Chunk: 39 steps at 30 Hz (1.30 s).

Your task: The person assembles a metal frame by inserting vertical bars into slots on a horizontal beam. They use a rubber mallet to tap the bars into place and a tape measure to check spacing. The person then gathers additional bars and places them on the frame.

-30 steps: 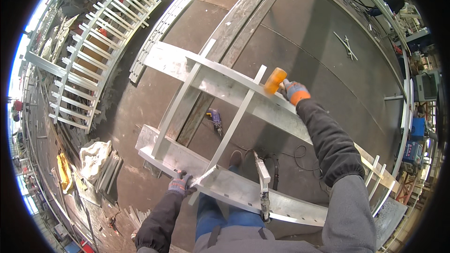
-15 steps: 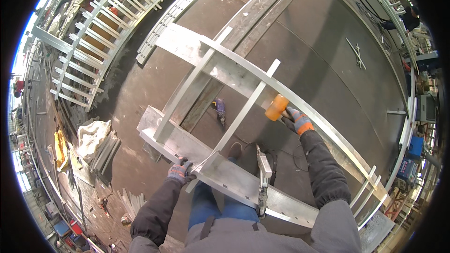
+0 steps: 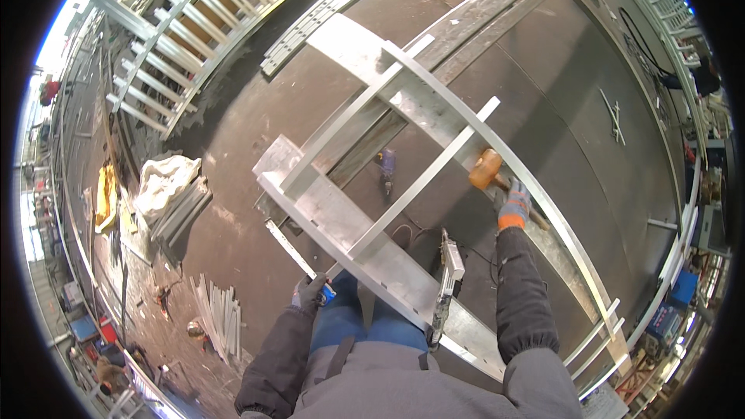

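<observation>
My left hand (image 3: 310, 292) is closed around a blue tape measure (image 3: 328, 294), beside the near beam of a metal frame. The tape's pale blade (image 3: 290, 248) stretches out toward the far left. In my right hand (image 3: 514, 203) is a mallet with an orange head (image 3: 486, 168) and a wooden handle. That hand is by the frame's curved far rail (image 3: 521, 157), with the mallet head just inside it. A straight crossbar (image 3: 423, 178) spans from the near beam (image 3: 335, 221) to the far rail and sticks out past it.
A purple power tool (image 3: 386, 167) lies inside the frame. A metal clamp-like piece (image 3: 446, 287) stands upright at the near beam. To the left are a white sack (image 3: 167, 185), metal strips (image 3: 220, 318) and a slatted railing (image 3: 186, 31). Thin rods (image 3: 612, 118) lie at right.
My left hand has come off the near beam, and the tape measure with its blade drawn out now shows in it. The mallet stays near the far rail. The whole view has shifted.
</observation>
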Each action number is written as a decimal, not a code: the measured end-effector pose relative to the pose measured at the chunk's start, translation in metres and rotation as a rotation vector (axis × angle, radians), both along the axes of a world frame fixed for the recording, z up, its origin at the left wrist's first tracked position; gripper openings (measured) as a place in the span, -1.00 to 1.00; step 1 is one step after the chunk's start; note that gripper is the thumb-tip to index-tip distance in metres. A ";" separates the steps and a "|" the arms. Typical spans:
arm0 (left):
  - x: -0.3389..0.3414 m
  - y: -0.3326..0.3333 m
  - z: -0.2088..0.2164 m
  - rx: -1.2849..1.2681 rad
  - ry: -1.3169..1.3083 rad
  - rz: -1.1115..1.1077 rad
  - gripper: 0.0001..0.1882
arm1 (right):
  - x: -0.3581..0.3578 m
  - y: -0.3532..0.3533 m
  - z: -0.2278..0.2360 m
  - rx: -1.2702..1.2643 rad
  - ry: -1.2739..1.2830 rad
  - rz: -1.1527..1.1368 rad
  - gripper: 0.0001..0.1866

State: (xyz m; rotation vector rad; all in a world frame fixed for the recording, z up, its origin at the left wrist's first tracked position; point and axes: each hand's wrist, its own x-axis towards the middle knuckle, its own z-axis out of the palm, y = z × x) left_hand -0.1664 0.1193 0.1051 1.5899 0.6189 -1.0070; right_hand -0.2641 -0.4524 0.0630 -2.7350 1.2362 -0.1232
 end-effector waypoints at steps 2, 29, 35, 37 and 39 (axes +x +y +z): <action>-0.013 0.022 0.009 -0.316 0.141 0.162 -0.61 | -0.020 0.026 0.014 0.059 -0.119 -0.079 -0.48; -0.034 0.165 -0.029 0.382 -0.500 -0.700 -0.40 | -0.103 0.380 0.021 0.447 0.290 0.294 -0.41; -0.037 0.175 -0.036 0.370 -0.516 -0.728 -0.37 | -0.098 0.377 -0.002 0.432 0.382 0.283 -0.42; -0.035 0.176 -0.036 0.366 -0.436 -0.784 -0.34 | -0.099 0.376 -0.003 0.414 0.420 0.292 -0.42; -0.033 0.176 -0.035 0.330 -0.461 -0.807 -0.35 | -0.100 0.376 -0.002 0.443 0.385 0.280 -0.45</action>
